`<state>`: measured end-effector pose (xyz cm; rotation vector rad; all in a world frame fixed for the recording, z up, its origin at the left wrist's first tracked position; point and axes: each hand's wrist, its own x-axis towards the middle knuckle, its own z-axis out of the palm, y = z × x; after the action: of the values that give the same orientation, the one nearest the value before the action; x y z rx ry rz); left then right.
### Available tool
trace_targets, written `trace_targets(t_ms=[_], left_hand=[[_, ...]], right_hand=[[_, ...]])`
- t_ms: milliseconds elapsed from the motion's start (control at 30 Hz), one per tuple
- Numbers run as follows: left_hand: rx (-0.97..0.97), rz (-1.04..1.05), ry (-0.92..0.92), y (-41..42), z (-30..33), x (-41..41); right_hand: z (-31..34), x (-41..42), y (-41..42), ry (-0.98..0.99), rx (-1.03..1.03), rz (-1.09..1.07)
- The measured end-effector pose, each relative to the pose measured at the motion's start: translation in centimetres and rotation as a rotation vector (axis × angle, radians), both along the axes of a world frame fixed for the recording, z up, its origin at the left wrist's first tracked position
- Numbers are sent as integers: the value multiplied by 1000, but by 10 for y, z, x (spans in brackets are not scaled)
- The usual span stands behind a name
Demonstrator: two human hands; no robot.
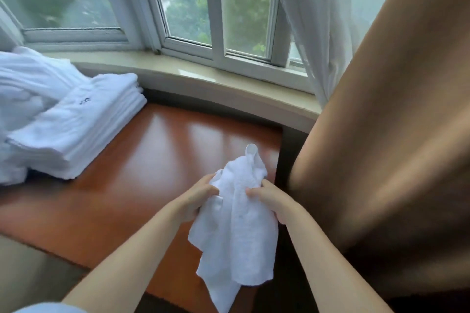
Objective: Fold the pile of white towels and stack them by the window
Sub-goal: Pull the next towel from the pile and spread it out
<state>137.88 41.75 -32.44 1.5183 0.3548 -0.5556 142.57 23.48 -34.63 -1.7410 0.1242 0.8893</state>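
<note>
A small crumpled white towel [236,231] hangs between my two hands above the reddish wooden table [157,150]. My left hand [197,198] grips its upper left part and my right hand [270,201] grips its upper right part, fingers curled into the cloth. The towel's lower end droops toward the table's near edge. A stack of folded white towels [78,124] lies at the left of the table near the window [193,7]. Behind it sits a looser heap of white cloth [28,84].
A pale stone windowsill [203,76] runs along the back of the table. A sheer white curtain [312,20] hangs at the right. A large brown curtain or upholstered surface [396,134] fills the right side, close to my right hand.
</note>
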Motion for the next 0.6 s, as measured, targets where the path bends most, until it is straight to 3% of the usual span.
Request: trace_targets(t_ms=[267,367,500,600], left_hand=[[-76,181,21,4,13,-29],[-99,197,45,22,20,-21],[-224,389,36,65,12,3],[56,550,170,90,-24,10]], right_hand=[[38,22,19,-17,77,153],[47,41,44,-118,-85,131],[39,67,76,-380,70,-53],[17,83,92,-344,-89,-126]])
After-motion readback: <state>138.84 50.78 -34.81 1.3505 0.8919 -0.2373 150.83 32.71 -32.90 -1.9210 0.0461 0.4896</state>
